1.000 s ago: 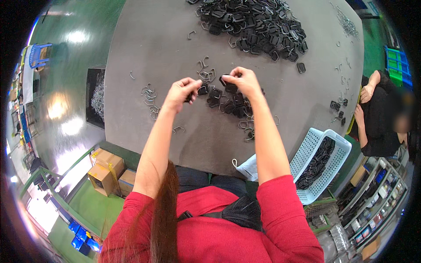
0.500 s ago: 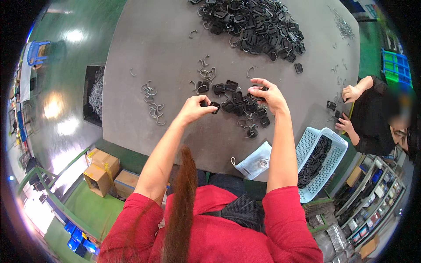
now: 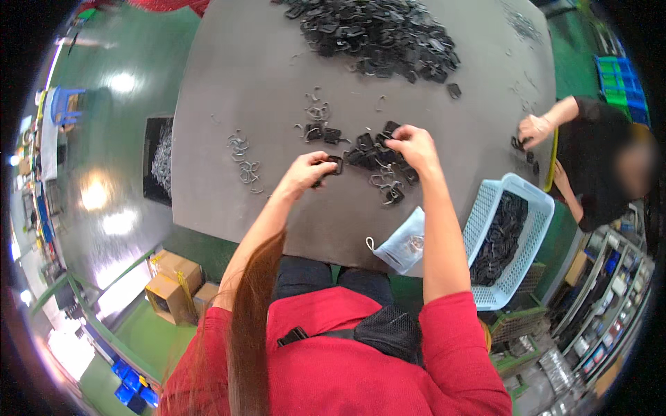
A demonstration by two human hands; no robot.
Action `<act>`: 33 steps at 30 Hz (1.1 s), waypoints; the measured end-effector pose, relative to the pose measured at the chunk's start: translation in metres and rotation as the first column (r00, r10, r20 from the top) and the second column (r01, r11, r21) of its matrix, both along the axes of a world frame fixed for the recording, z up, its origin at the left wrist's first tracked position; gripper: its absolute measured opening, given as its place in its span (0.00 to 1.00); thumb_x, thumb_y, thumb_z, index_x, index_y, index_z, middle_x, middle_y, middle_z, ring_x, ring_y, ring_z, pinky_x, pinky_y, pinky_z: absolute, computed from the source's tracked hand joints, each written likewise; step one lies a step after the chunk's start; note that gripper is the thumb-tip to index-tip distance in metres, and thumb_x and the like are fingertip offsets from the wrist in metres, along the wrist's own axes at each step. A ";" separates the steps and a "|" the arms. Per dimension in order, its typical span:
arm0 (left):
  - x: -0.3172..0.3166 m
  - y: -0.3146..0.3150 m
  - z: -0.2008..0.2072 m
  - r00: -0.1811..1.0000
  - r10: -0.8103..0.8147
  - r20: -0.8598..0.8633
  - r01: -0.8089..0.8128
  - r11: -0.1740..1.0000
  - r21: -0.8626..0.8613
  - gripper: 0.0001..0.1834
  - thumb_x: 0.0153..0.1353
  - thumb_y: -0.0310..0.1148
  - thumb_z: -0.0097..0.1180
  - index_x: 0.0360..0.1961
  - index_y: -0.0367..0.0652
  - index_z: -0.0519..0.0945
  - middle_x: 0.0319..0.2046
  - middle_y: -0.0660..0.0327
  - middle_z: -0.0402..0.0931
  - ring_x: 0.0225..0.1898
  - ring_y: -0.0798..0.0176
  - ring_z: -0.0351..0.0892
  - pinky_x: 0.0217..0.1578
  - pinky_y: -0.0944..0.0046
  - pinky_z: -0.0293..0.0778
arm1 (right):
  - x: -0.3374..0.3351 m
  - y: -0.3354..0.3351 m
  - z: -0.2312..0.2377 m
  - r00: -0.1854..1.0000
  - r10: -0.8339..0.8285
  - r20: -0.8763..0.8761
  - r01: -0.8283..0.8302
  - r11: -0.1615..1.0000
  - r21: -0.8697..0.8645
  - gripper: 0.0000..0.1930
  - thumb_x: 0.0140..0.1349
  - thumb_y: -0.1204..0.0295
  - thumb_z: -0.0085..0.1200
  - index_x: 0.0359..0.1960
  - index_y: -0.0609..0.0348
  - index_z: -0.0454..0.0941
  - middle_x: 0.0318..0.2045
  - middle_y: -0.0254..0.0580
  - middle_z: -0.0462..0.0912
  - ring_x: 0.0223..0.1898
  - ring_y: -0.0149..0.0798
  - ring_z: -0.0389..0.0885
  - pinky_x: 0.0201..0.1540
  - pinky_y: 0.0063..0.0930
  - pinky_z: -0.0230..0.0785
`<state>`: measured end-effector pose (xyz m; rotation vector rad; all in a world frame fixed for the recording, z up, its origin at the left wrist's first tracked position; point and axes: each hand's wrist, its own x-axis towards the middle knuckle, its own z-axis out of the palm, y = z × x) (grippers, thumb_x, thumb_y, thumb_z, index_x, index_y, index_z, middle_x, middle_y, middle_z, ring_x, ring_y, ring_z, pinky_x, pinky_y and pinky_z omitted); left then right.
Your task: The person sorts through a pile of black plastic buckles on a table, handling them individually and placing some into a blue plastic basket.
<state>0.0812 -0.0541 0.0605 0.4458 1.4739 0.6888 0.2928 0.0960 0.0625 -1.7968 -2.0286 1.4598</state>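
Observation:
My left hand [image 3: 305,172] is closed around a small black rectangular piece that looks like a buckle [image 3: 336,165], which sticks out past the thumb and fingertips. More dark material shows under its fingers, too blurred to name. My right hand [image 3: 416,148] pinches another black buckle-like piece [image 3: 390,130] at the top of a small cluster of such pieces [image 3: 366,158]. Bent wire loops [image 3: 383,182] lie at the near side of this cluster. Two black pieces [image 3: 323,134] rest farther off, between my hands, below a few loose wire loops [image 3: 318,111].
A large heap of black pieces [image 3: 378,38] covers the table's far side. More wire loops [image 3: 244,163] lie at left. By my right forearm are a pale blue pouch [image 3: 404,243] and a light-blue basket [image 3: 510,298] of black pieces. At right a co-worker's hand [image 3: 535,130] handles black pieces.
My right hand has gone from raised, spread fingers to a pinch on a black piece at the cluster. The left hand still holds its piece, now turned. The whole view has shifted slightly.

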 end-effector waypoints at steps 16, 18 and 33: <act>0.208 0.081 0.020 0.830 0.043 -0.556 0.378 0.690 0.618 0.19 0.45 0.31 0.58 0.42 0.42 0.76 0.43 0.54 0.73 0.49 0.54 0.70 0.51 0.58 0.65 | 0.261 -0.090 0.085 0.781 -0.589 0.209 0.216 0.568 0.794 0.20 0.49 0.71 0.58 0.45 0.61 0.71 0.42 0.49 0.72 0.48 0.48 0.69 0.53 0.37 0.59; 0.132 0.068 -0.002 0.655 0.228 -0.720 0.366 0.738 0.567 0.18 0.42 0.24 0.53 0.38 0.42 0.76 0.40 0.55 0.74 0.46 0.51 0.69 0.48 0.56 0.66 | 0.192 -0.067 0.075 0.878 -0.479 0.006 0.344 0.639 0.688 0.13 0.50 0.75 0.54 0.40 0.61 0.75 0.39 0.45 0.74 0.44 0.46 0.71 0.51 0.36 0.62; 0.001 0.025 -0.044 0.437 -0.002 -0.899 0.398 0.898 0.191 0.23 0.43 0.29 0.65 0.41 0.43 0.69 0.36 0.56 0.68 0.41 0.54 0.69 0.38 0.57 0.69 | -0.022 0.019 -0.029 0.999 0.029 0.017 -0.031 0.992 0.126 0.13 0.49 0.65 0.60 0.34 0.58 0.78 0.31 0.38 0.78 0.35 0.35 0.78 0.37 0.28 0.69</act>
